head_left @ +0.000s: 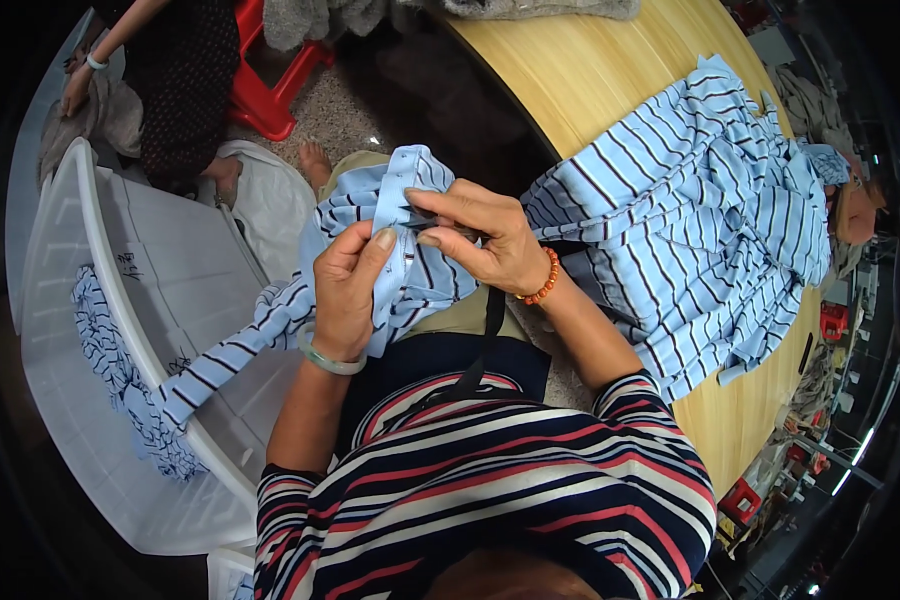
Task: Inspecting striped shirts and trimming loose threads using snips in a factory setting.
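Note:
A light blue striped shirt [355,205] lies bunched over my lap. My left hand [348,285] is closed on its plain blue band, thumb on top, and small dots like buttons or holes run along the band. Against the same band, my right hand [485,240] is closed round a small dark pointed tool [417,214] that looks like thread snips, mostly hidden by the fingers. Its tip touches the cloth near my left thumb. One striped length of the shirt reaches left over the rim of a white plastic bin [90,215].
More striped shirts [690,220] are heaped on the wooden table [610,60] at right. Blue patterned cloth [120,370] lies in the bin. Beyond stand a red stool [275,95] and another person, whose hand [75,88] rests near grey cloth.

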{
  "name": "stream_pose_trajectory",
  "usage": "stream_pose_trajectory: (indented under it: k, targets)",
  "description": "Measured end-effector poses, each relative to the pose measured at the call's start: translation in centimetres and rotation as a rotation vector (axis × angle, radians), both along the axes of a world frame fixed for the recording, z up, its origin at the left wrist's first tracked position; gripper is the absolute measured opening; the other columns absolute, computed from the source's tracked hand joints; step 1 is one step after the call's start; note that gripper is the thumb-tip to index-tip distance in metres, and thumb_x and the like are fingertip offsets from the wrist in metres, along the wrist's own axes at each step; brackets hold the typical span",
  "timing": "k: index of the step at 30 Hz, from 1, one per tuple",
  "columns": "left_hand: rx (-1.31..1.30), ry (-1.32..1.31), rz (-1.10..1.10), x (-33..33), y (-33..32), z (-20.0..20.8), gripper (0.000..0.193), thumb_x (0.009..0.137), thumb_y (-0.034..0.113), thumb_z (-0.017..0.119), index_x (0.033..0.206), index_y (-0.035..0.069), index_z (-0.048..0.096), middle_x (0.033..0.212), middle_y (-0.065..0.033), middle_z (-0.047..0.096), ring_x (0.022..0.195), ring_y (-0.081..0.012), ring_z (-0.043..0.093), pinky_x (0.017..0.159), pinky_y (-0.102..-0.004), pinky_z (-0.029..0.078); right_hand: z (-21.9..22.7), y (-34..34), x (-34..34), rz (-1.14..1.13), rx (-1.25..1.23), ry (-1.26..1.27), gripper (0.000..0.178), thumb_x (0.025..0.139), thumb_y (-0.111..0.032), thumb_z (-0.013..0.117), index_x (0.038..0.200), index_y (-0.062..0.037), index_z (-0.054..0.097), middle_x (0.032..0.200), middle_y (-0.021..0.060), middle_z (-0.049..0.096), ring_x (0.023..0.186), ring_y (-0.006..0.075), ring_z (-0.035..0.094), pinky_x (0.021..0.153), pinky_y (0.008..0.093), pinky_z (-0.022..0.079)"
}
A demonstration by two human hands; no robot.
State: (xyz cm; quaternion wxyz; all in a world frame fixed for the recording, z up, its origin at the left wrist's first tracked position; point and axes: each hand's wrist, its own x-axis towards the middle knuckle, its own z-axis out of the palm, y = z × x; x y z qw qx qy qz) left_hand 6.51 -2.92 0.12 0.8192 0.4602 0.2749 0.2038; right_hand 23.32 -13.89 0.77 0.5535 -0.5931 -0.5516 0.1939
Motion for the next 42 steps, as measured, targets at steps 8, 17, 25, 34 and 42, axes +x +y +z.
stream_pose_trajectory:
  k: [8, 17, 25, 34, 42]
  targets:
    - [0.123, -0.021, 0.005, 0.1, -0.1, 0.7, 0.018, 0.099, 0.011, 0.059, 0.107, -0.002, 0.067, 0.09, 0.0013, 0.066, 0.077, -0.0012, 0.054, 0.07, -0.0174, 0.044, 0.1, 0.2, 0.1, 0.019, 0.022, -0.057, 0.036, 0.083, -0.004, 0.073, 0.118, -0.0014, 0.069, 0.07, 0.0051, 0.057, 0.061, 0.0129, 0.051, 0.054, 0.0267, 0.039]
    - [0.141, -0.003, -0.02, 0.2, -0.2, 0.5, 0.018, 0.098, 0.011, 0.059, 0.108, -0.002, 0.067, 0.09, 0.0012, 0.066, 0.077, -0.0015, 0.054, 0.069, -0.0175, 0.044, -0.3, 0.1, -0.1, -0.059, 0.075, 0.058, 0.031, 0.084, -0.003, 0.072, 0.115, -0.0008, 0.07, 0.072, 0.0062, 0.06, 0.06, 0.0117, 0.052, 0.053, 0.026, 0.04]
    - [0.146, 0.01, -0.028, 0.2, -0.2, 0.6, 0.018, 0.098, 0.011, 0.059, 0.108, -0.002, 0.067, 0.089, 0.0014, 0.065, 0.077, -0.0011, 0.054, 0.069, -0.0172, 0.043, 0.4, -0.4, 0.1, -0.024, -0.007, -0.083, 0.031, 0.084, -0.003, 0.072, 0.115, -0.0001, 0.069, 0.072, 0.0058, 0.06, 0.061, 0.0108, 0.052, 0.054, 0.0248, 0.04]
    - [0.144, -0.025, -0.037, 0.2, -0.1, 0.0, 0.019, 0.097, 0.011, 0.06, 0.111, -0.002, 0.064, 0.09, 0.0005, 0.064, 0.076, -0.0016, 0.053, 0.068, -0.0179, 0.043, 0.3, 0.6, 0.2, 0.097, -0.297, 0.172, 0.03, 0.084, -0.016, 0.076, 0.109, -0.0004, 0.068, 0.077, -0.0009, 0.059, 0.069, 0.004, 0.049, 0.061, 0.0214, 0.041]
    - [0.129, -0.1, -0.021, -0.3, -1.4, -0.9, 0.036, 0.09, 0.005, 0.067, 0.123, -0.002, 0.054, 0.103, -0.0048, 0.063, 0.079, -0.0061, 0.057, 0.07, -0.0199, 0.045, -0.2, 1.1, 0.3, -0.057, -0.275, 0.331, 0.021, 0.083, -0.018, 0.077, 0.086, 0.0009, 0.068, 0.062, -0.0004, 0.052, 0.057, 0.0052, 0.043, 0.051, 0.0246, 0.036]
